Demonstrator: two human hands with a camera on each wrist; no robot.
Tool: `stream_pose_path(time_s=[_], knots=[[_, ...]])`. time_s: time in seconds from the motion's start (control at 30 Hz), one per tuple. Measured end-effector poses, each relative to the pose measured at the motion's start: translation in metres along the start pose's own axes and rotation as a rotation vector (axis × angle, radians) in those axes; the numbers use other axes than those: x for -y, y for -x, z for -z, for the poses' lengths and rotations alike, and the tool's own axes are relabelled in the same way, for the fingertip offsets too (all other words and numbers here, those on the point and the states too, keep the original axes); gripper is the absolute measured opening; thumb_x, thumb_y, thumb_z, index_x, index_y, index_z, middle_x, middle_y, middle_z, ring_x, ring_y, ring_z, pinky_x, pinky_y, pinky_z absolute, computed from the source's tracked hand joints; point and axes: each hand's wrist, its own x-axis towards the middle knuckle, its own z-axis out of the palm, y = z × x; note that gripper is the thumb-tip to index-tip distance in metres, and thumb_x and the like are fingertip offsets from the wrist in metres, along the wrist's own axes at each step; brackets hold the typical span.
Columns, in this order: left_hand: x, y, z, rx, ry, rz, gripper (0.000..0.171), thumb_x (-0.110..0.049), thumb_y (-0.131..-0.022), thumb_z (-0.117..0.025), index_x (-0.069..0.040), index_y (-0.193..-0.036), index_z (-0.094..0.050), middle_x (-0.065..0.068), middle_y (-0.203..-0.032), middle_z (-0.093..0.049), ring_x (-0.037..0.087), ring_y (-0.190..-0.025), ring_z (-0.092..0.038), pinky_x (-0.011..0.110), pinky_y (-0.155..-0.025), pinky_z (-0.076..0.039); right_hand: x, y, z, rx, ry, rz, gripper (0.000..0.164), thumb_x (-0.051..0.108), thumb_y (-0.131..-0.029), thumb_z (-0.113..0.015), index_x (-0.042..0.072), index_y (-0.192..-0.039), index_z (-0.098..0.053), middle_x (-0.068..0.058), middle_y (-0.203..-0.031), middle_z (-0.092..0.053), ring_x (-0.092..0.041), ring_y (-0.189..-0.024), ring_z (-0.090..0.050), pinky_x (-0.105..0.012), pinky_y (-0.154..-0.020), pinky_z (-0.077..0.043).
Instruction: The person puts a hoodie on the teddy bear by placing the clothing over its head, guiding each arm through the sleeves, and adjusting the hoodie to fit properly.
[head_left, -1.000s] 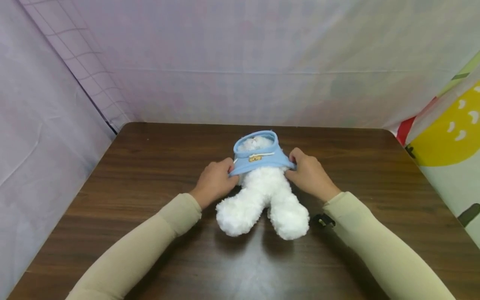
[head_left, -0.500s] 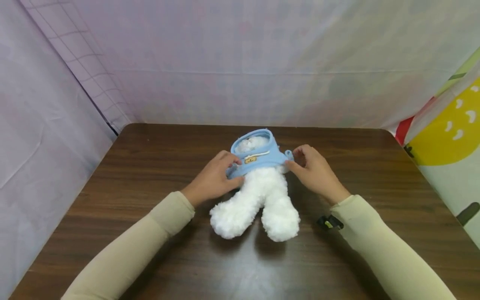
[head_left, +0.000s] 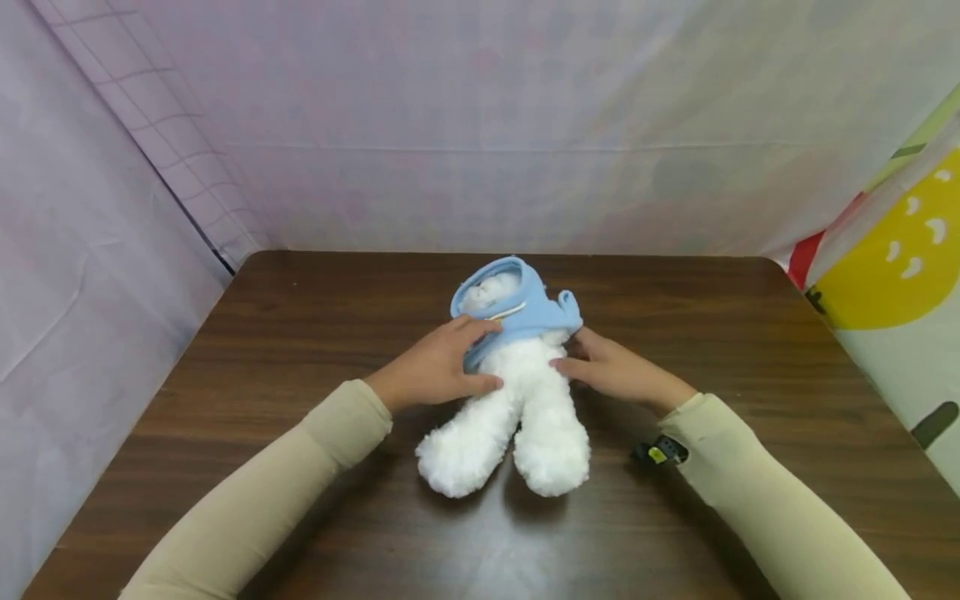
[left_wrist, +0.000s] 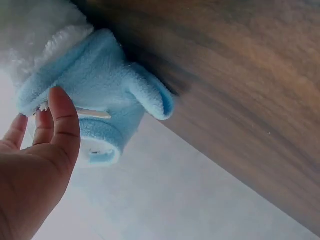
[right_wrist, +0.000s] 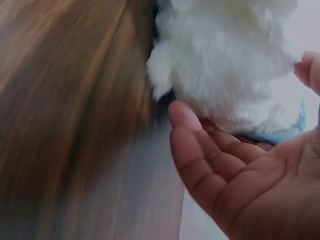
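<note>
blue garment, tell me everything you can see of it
The light-blue garment looks fleecy, with a round collar, pale cord and protruding sleeve. It covers the white plush toy's upper body, collar toward the far edge of the table. The left hand lies partly over its front; whether the right hand touches it is unclear.

There is one left hand [head_left: 435,364] and one right hand [head_left: 626,371], two sleeves [head_left: 292,483], one plush toy [head_left: 528,367] with two legs [head_left: 553,454], one blue shirt [head_left: 536,304] with one white cord [left_wrist: 94,113], one wooden table [head_left: 300,342], one black device [head_left: 662,451] and one yellow printed patch [head_left: 892,279].
</note>
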Motion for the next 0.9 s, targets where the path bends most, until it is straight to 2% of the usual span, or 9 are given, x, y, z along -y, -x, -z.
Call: stream_pose_path(time_s=[0.07, 0.17, 0.47, 0.7, 0.9], knots=[[-0.0007, 0.0004, -0.0009, -0.007, 0.015, 0.013, 0.073, -0.044, -0.088, -0.073, -0.012, -0.147, -0.044, 0.008, -0.142, -0.046, 0.02, -0.128, -0.047, 0.038, -0.106, -0.039, 0.0012, -0.0015, -0.0021, 0.005, -0.074, 0.025, 0.079, 0.027, -0.101, -0.059, 0.008, -0.158, -0.008, -0.026, -0.143, -0.046, -0.034, -0.118, -0.056, -0.042, -0.087, -0.054], [-0.0009, 0.0007, -0.0029, -0.018, 0.024, 0.023, 0.073, -0.044, -0.088, -0.074, -0.011, -0.146, -0.044, 0.007, -0.141, -0.046, 0.019, -0.127, -0.047, 0.038, -0.105, -0.039, 0.0038, -0.0019, -0.0036, 0.005, -0.117, 0.046, 0.08, 0.021, -0.101, -0.058, 0.008, -0.158, -0.003, -0.027, -0.143, -0.044, -0.033, -0.117, -0.056, -0.039, -0.082, -0.055], [-0.0014, 0.0018, -0.0053, -0.042, 0.031, 0.021, 0.072, -0.042, -0.086, -0.077, -0.011, -0.144, -0.046, 0.006, -0.136, -0.049, 0.018, -0.123, -0.049, 0.037, -0.104, -0.04, 0.0075, 0.0006, -0.005, -0.005, -0.104, 0.041, 0.083, 0.022, -0.101, -0.058, 0.009, -0.159, 0.0, -0.028, -0.145, -0.042, -0.034, -0.119, -0.054, -0.039, -0.084, -0.054], [-0.0011, 0.0017, -0.0049, -0.046, 0.027, 0.003, 0.065, -0.038, -0.089, -0.074, -0.011, -0.142, -0.048, 0.007, -0.135, -0.05, 0.018, -0.121, -0.05, 0.036, -0.103, -0.041, 0.0044, 0.0005, -0.0051, -0.008, -0.092, 0.025, 0.083, 0.022, -0.1, -0.06, 0.009, -0.158, -0.002, -0.027, -0.142, -0.045, -0.033, -0.115, -0.056, -0.039, -0.082, -0.054], [-0.0003, 0.0016, -0.0071, -0.064, 0.028, 0.0, 0.065, -0.038, -0.089, -0.075, -0.011, -0.141, -0.049, 0.007, -0.132, -0.052, 0.018, -0.118, -0.052, 0.036, -0.101, -0.042, 0.0058, 0.0003, -0.0059, -0.012, -0.087, 0.02, 0.086, 0.023, -0.1, -0.06, 0.009, -0.158, 0.001, -0.027, -0.145, -0.041, -0.035, -0.122, -0.052, -0.04, -0.085, -0.053]])
